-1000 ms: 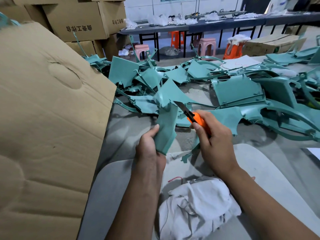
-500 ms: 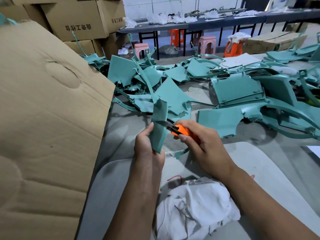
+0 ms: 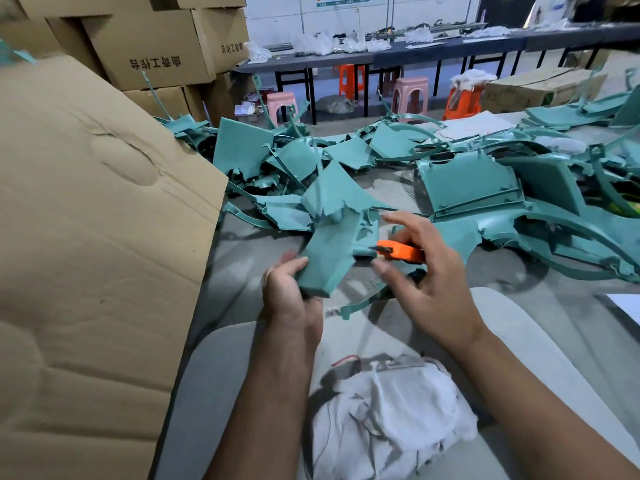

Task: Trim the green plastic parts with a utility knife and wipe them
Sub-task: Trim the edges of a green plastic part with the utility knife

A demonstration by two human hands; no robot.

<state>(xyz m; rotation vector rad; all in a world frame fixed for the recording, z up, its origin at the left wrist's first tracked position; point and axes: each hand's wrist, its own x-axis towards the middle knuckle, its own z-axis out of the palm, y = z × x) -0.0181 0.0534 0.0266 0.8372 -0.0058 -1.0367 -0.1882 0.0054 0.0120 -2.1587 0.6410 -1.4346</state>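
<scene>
Gripping the near end, a green plastic part (image 3: 329, 251) is held by the left hand (image 3: 291, 296), while the orange utility knife (image 3: 398, 252) is clasped in the right hand (image 3: 426, 278), index finger extended.

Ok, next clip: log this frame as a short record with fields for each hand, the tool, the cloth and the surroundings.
left hand: grips the lower end of a green plastic part
right hand: holds the orange utility knife, index finger extended
knife: beside the part's right edge; contact unclear
white cloth: on the lap, untouched
pile of green parts: on the table beyond
cardboard box: at left
</scene>
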